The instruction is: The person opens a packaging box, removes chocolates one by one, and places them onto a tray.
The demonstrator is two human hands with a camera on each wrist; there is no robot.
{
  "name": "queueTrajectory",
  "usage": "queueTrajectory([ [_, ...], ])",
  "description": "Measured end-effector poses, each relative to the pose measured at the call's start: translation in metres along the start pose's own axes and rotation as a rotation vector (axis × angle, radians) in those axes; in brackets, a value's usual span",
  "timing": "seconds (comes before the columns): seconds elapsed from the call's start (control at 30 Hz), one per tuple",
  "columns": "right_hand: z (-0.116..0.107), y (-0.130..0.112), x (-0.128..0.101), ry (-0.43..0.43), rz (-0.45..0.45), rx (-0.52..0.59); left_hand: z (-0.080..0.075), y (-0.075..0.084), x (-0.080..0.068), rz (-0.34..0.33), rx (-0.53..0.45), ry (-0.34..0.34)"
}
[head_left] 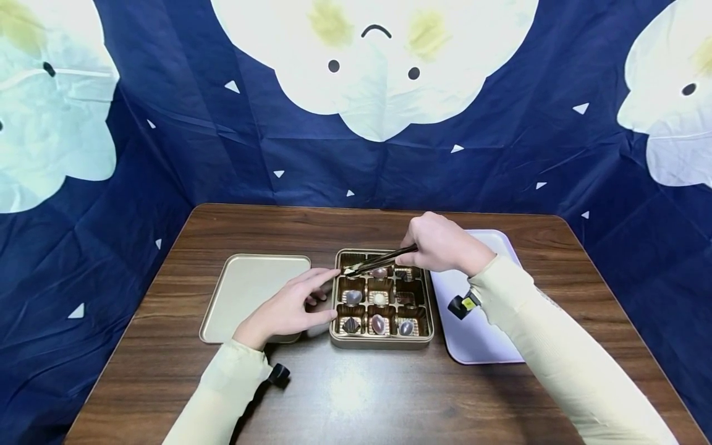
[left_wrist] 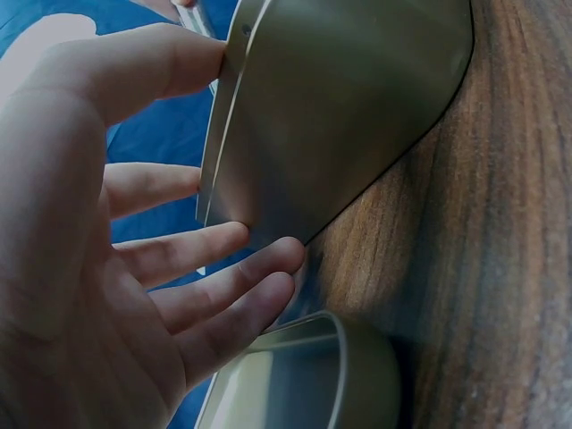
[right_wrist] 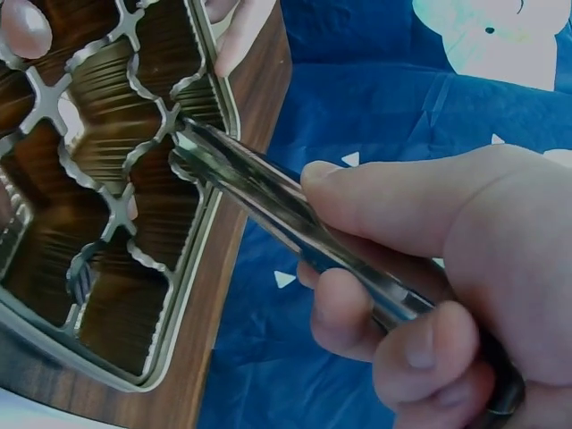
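Observation:
A gold tin box (head_left: 384,343) with a divider insert holds several chocolates, among them a white one (head_left: 379,298), a dark ridged one (head_left: 351,325) and a pinkish oval one (head_left: 379,324). My right hand (head_left: 442,242) grips metal tongs (head_left: 384,259) from the box's far right, thumb on one arm and fingers curled below. The tongs' tips dip into the far-left compartment, at a whitish piece (head_left: 348,270); their grip on it cannot be told. Along the box's left wall, my left hand (left_wrist: 98,232) rests its outstretched fingertips and thumb, palm facing the tin.
To the left lies a gold lid (head_left: 250,296), inner side up, partly beneath my left hand. A pale lilac tray (head_left: 473,334) sits close by the box on the right, under my right forearm. Blue cloth with cloud faces hangs behind the wooden table (head_left: 345,402).

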State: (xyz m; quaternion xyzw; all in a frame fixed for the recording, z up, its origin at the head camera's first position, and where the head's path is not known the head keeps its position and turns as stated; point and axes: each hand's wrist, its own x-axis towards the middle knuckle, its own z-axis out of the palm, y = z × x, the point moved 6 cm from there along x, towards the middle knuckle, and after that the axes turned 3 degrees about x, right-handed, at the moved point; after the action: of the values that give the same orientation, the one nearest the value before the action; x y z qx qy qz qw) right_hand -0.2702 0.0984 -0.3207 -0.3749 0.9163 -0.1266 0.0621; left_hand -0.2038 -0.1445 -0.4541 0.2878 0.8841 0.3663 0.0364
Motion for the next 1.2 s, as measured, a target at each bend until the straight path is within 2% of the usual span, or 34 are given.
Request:
queueTrajectory([
  [0.37,0.005,0.010,-0.012,0.092,-0.101,0.081,0.000,0.001,0.000,-0.002,-0.003,-0.003],
  [0.97,0.019,0.030,-0.032,0.187,-0.092,0.230,0.000,0.001,0.000,0.003,-0.003,0.003],
  [1.2,0.018,0.031,-0.037,0.207,-0.087,0.229,0.001,0.000,0.000,0.003,-0.002,0.003],
])
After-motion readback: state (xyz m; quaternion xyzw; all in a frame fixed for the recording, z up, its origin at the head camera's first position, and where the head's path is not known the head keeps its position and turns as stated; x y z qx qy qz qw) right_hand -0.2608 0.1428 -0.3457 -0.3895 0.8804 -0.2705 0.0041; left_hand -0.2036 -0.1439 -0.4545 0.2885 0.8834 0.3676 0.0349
